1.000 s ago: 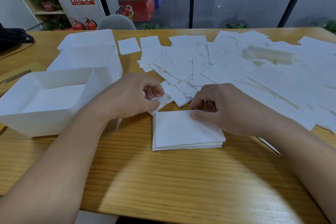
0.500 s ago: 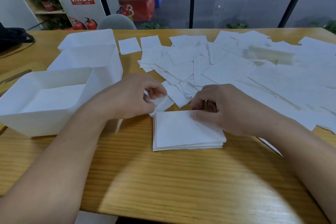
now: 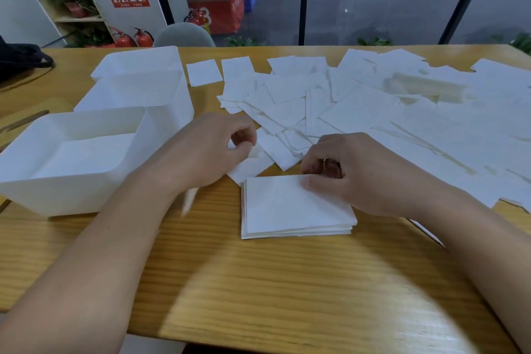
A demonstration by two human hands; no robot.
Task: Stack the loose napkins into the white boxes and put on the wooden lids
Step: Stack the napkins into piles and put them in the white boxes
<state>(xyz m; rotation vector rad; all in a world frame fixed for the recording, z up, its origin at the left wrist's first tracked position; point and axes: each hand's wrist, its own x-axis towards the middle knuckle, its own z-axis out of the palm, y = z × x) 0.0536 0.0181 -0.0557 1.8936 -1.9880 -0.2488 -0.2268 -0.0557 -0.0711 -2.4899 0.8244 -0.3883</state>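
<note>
Pinching: left hand (image 3: 212, 149) grips a loose white square paper napkin (image 3: 253, 165) by its corner.
Steadying: right hand (image 3: 353, 172) thumb presses the neat white napkin stack (image 3: 290, 210).
Relation: stack lies just right of that napkin.

The desk (image 3: 258, 282) is pale wood with a fine straight grain and a smooth, faintly glossy finish that catches light near six o'clock. The stacked napkins (image 3: 293, 210) are thin matt white paper, softly textured, their layered edges slightly cream. The loose napkins (image 3: 373, 112) spread toward two o'clock are the same matt, lightly crinkled paper. At nine o'clock the near box (image 3: 57, 195) is smooth, translucent white plastic with a satin sheen, as is the far box (image 3: 138, 66) at eleven o'clock.
</note>
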